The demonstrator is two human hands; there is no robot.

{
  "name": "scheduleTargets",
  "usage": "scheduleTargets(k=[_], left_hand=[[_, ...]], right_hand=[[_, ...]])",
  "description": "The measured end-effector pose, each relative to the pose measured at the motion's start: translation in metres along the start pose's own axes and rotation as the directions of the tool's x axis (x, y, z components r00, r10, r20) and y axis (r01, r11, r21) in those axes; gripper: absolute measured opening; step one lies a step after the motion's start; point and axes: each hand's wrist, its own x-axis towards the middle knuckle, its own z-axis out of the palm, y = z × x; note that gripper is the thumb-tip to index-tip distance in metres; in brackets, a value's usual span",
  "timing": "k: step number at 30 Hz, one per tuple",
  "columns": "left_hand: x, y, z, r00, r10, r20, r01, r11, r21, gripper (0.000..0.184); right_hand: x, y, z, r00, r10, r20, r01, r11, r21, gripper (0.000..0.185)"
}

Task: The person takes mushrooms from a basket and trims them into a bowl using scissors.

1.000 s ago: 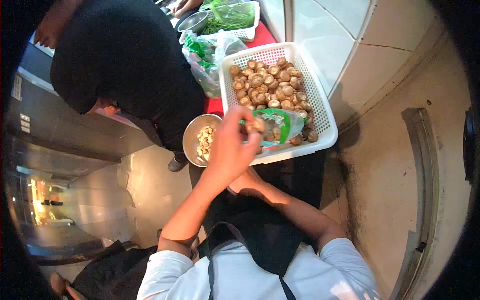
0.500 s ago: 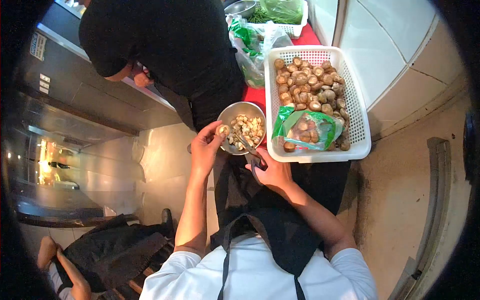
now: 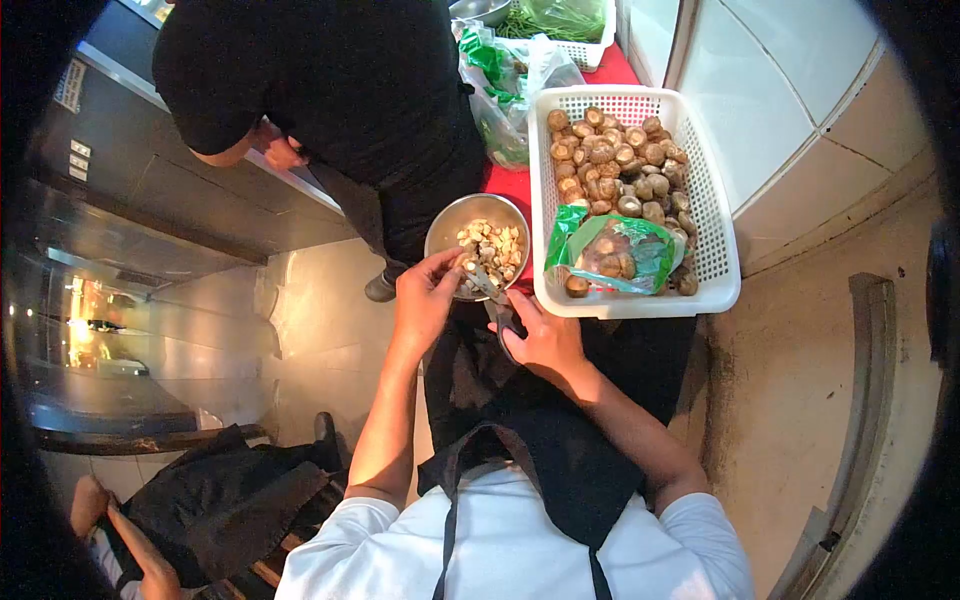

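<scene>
Between my left hand's [image 3: 424,298] thumb and fingers is a mushroom [image 3: 469,265], held over the near left of a metal bowl [image 3: 441,226]. My right hand [image 3: 548,342] grips a pair of scissors [image 3: 506,320] by the handles. The blades point into the bowl and meet the mushroom; whether they have cut through it I cannot tell. Cut mushroom pieces [image 3: 492,240] lie in the bowl. Right of it, a white plastic basket [image 3: 712,215] holds many whole brown mushrooms [image 3: 603,155] and a green-and-clear plastic bag [image 3: 625,255] with mushrooms inside.
A co-worker in black [image 3: 350,110] stands close beyond the bowl on the left. Plastic bags [image 3: 497,110] and another basket with green vegetables [image 3: 525,22] are on the red surface [image 3: 508,181] at the back. A tiled wall [image 3: 760,90] bounds the right. Another person's arm [image 3: 140,545] shows lower left.
My left hand has moved right and slightly down, bringing the mushroom to the scissor blades. The scissors stay in my right hand.
</scene>
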Motion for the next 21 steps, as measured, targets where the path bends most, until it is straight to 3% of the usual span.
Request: scheduleTargets(k=[9, 17, 21], left_hand=[[0.001, -0.017, 0.000, 0.999, -0.042, 0.012, 0.042, 0.997, -0.058, 0.027], [0.002, 0.000, -0.003, 0.992, -0.104, 0.065, 0.102, 0.994, 0.034, 0.027], [0.003, -0.021, 0.004, 0.996, -0.062, 0.058, 0.066, 0.996, -0.056, 0.027]], right_hand=[[-0.005, -0.004, 0.002, 0.988, 0.034, 0.154, -0.032, 0.999, -0.018, 0.048], [-0.002, -0.008, -0.001, 0.986, 0.044, 0.160, -0.044, 0.999, -0.004, 0.045], [-0.001, -0.007, 0.002, 0.989, 0.059, 0.134, -0.063, 0.998, 0.027, 0.035]])
